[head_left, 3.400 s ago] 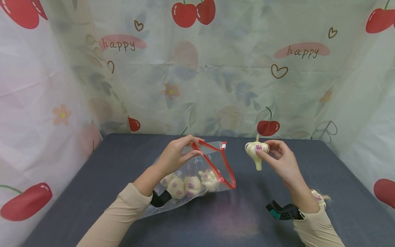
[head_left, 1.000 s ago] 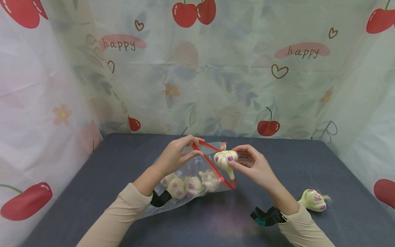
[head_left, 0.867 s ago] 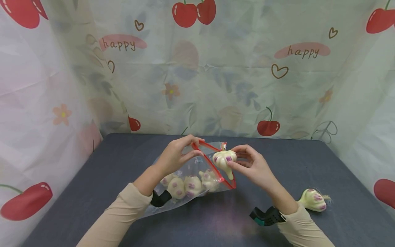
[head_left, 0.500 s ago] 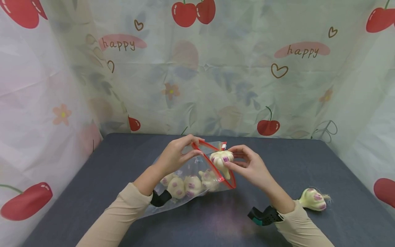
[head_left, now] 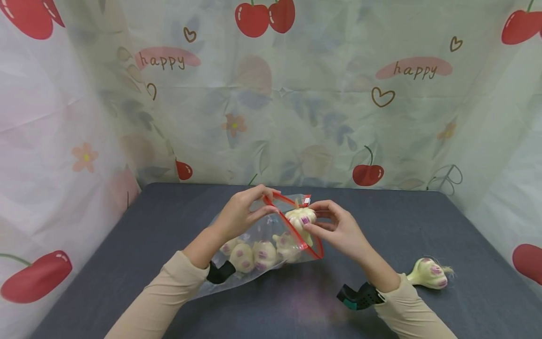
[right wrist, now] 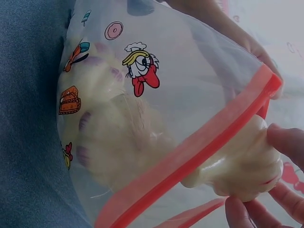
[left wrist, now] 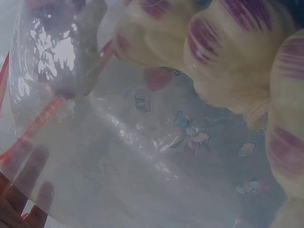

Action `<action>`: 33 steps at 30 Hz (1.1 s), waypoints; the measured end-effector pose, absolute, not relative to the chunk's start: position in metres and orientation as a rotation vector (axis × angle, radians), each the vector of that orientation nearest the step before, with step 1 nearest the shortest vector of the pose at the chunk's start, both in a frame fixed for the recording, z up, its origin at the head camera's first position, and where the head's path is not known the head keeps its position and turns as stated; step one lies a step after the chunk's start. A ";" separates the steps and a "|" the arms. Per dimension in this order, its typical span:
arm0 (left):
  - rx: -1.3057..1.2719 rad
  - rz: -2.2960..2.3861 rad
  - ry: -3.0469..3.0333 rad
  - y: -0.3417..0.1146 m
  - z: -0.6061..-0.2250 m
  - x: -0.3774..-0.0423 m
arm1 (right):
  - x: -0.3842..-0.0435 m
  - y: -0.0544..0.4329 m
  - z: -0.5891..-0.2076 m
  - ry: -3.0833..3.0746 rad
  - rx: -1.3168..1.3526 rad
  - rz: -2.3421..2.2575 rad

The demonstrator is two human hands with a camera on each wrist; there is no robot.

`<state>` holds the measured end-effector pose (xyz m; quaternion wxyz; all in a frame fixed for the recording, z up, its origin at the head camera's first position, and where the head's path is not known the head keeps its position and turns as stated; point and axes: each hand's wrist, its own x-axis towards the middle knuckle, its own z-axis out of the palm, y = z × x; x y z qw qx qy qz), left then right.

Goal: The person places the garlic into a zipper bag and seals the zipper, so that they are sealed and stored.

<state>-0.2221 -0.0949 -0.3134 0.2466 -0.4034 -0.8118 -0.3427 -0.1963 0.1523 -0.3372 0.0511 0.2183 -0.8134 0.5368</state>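
Observation:
My left hand (head_left: pixel 249 207) pinches the upper rim of a clear zip bag (head_left: pixel 254 230) with a red seal, keeping its mouth apart. Several garlic bulbs (head_left: pixel 264 255) lie inside, cream with purple patches. Between the thumb and fingers of my right hand (head_left: pixel 338 230) is another garlic bulb (head_left: pixel 301 219), at the bag's mouth and partly behind the red edge. In the right wrist view that held garlic bulb (right wrist: pixel 244 164) sits within the red-rimmed opening, its narrow end pointing into the bag. The left wrist view looks through the plastic at garlic bulbs (left wrist: pixel 228 52) inside.
One more garlic bulb (head_left: pixel 429 274) with stringy roots lies on the dark table (head_left: pixel 169 216), right of my right forearm. A patterned curtain (head_left: pixel 296 117) surrounds the table at the back and sides. A thin looped wire (head_left: pixel 446 179) shows at the back right.
My right hand has carried its garlic bulb leftward from beside the bag into the bag's mouth. My left hand and the bag have stayed put.

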 end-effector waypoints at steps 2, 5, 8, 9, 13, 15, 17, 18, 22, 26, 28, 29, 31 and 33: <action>-1.096 -0.934 -2.218 -0.095 -0.313 -0.222 | -0.197 0.151 -0.337 -2.484 0.656 1.632; -1.093 -0.933 -2.222 -0.095 -0.313 -0.222 | -0.196 0.150 -0.337 -2.493 0.655 1.634; -1.102 -0.931 -2.213 -0.095 -0.313 -0.222 | -0.196 0.149 -0.337 -2.493 0.659 1.641; -1.106 -0.933 -2.208 -0.095 -0.313 -0.222 | -0.196 0.148 -0.337 -2.493 0.665 1.636; -1.123 -0.932 -2.189 -0.095 -0.314 -0.223 | -0.196 0.147 -0.338 -2.506 0.663 1.589; -1.128 -0.936 -2.185 -0.095 -0.314 -0.223 | -0.196 0.147 -0.339 -2.518 0.656 1.553; -1.130 -0.945 -2.184 -0.095 -0.314 -0.223 | -0.197 0.146 -0.339 -2.528 0.644 1.527; -1.130 -0.950 -2.185 -0.095 -0.314 -0.224 | -0.197 0.146 -0.340 -2.532 0.642 1.515; -1.123 -0.966 -2.197 -0.095 -0.314 -0.224 | -0.198 0.145 -0.341 -2.540 0.644 1.503; -1.120 -0.966 -2.210 -0.096 -0.313 -0.223 | -0.198 0.144 -0.342 -2.551 0.639 1.513; -1.122 -0.968 -2.212 -0.096 -0.313 -0.223 | -0.198 0.144 -0.343 -2.554 0.637 1.518; -1.124 -0.969 -2.216 -0.096 -0.313 -0.223 | -0.198 0.143 -0.343 -2.554 0.638 1.524; -1.127 -0.976 -2.220 -0.096 -0.313 -0.223 | -0.198 0.142 -0.343 -2.551 0.644 1.526; -1.130 -0.980 -2.220 -0.096 -0.313 -0.223 | -0.198 0.141 -0.344 -2.547 0.653 1.525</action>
